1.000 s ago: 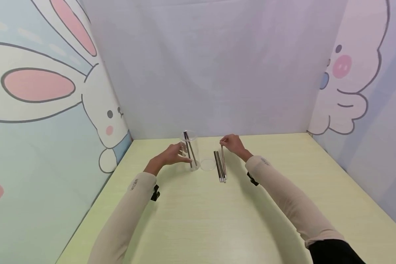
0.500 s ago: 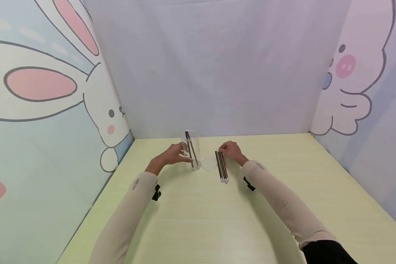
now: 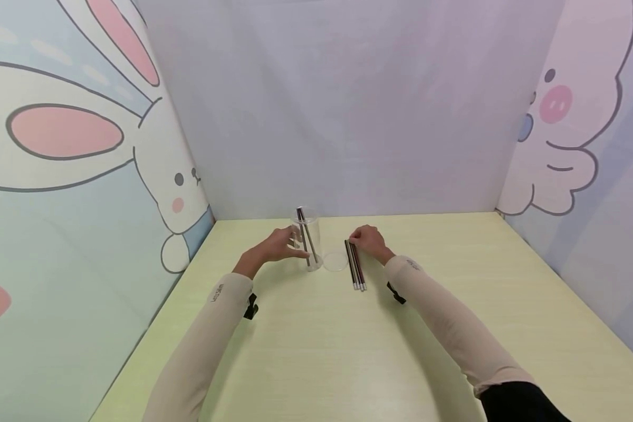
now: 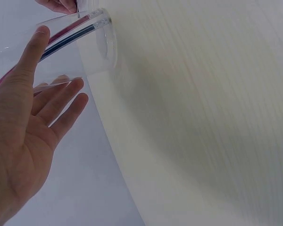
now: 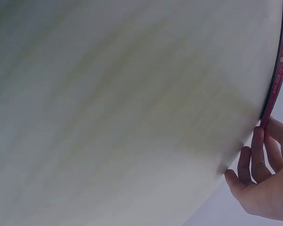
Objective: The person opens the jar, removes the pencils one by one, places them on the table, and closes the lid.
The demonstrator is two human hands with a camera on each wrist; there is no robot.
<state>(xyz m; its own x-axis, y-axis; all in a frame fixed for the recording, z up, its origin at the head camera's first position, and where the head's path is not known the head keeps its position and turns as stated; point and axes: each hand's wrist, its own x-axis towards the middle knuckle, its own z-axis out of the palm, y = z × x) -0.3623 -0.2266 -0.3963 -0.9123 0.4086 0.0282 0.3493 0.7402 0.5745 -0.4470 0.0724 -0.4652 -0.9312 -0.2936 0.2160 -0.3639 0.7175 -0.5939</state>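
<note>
My left hand holds a clear cylindrical cup that stands upright near the table's far side, thumb on the near side and fingers behind. Inside the cup lean two pencils, one red and one dark, their silvery ends at the bottom. To the right, several pencils lie side by side in a row. At the far end of that row, my right hand pinches a red pencil marked HB between thumb and forefinger.
A clear round disc lies flat on the pale wooden table between cup and pencils. A plain light curtain hangs behind the far edge. Panels with cartoon animals flank both sides.
My right hand has come down and slightly left, lowering the raised far end of the pencil beside the others. The left hand stays at the cup.
</note>
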